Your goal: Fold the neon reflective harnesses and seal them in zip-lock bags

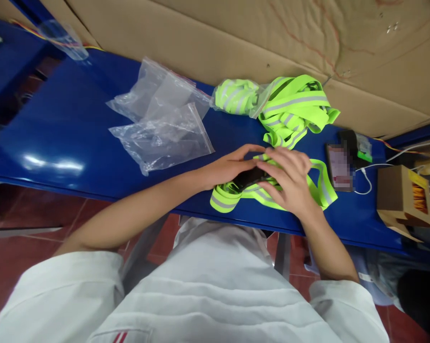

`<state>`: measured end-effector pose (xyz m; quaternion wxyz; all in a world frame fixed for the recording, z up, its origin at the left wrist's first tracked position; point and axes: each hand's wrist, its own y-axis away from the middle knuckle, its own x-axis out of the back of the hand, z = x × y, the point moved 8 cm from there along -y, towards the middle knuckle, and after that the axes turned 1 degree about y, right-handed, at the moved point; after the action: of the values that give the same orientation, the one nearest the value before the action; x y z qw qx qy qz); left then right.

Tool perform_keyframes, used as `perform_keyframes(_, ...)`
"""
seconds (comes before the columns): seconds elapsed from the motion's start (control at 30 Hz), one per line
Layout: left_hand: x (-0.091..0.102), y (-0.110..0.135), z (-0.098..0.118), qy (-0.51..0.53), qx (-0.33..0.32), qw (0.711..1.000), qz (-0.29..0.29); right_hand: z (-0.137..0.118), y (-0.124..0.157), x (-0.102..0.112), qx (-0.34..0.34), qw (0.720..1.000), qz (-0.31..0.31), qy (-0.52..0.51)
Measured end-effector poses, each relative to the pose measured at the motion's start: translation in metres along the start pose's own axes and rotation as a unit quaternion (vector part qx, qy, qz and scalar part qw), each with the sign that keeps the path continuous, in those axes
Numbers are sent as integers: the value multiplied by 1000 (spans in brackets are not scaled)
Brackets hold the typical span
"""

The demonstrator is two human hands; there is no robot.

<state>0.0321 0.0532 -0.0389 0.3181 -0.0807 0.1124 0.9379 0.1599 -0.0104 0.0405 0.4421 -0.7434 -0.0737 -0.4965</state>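
Note:
Near the table's front edge, my left hand [234,167] and my right hand [290,178] come together over a neon yellow-green reflective strap [224,200] with a grey stripe. Both hands are closed on it, fingertips almost meeting. Between them is a black part [250,177], partly covered by my fingers; its kind cannot be made out. One loop of the strap lies below my left hand, and another stretch curves out on the right. Just beyond my hands lies a heap of similar reflective straps [295,107], beside a rolled bundle [236,96] in a clear bag.
Several clear zip bags [165,133] lie on the blue table [57,124], left of the straps. A phone [340,166], a white cable [368,183] and an open cardboard box [397,197] are at the right. A cardboard-covered panel [200,33] closes the back.

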Motion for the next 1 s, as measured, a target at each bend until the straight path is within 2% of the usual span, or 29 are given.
perform_keyframes(0.07, -4, 2, -1, -47, 9, 999, -11, -1, 1, -8, 7, 999, -22, -35)
perform_keyframes(0.13, -3, 3, 3, -97, 4, 995, -8, 8, 3, -6, -31, 998, 2, -54)
perform_keyframes(0.2, -3, 6, 16, -154, -56, 986, -10, 21, 6, -1, -83, 994, 37, -56)
perform_keyframes(0.27, -3, 12, 35, -210, -152, 966, -8, 33, 11, 4, -146, 985, 60, -63)
perform_keyframes(0.37, -1, 22, 53, -318, -252, 913, 34, 52, 19, 4, -260, 959, 61, -92)
perform_keyframes(0.47, -7, 28, 56, -468, -292, 829, 96, 59, 23, -1, -329, 933, 56, -131)
perform_keyframes(0.57, -18, 27, 49, -557, -295, 769, 102, 54, 20, -7, -332, 929, 32, -160)
perform_keyframes(0.67, -21, 25, 42, -605, -272, 741, 102, 48, 18, -13, -329, 924, 4, -195)
perform_keyframes(0.83, -16, 25, 41, -635, -245, 725, 107, 47, 21, -16, -321, 914, -36, -244)
perform_keyframes(1.0, -15, 24, 40, -632, -232, 734, 88, 40, 21, -18, -276, 905, -72, -317)
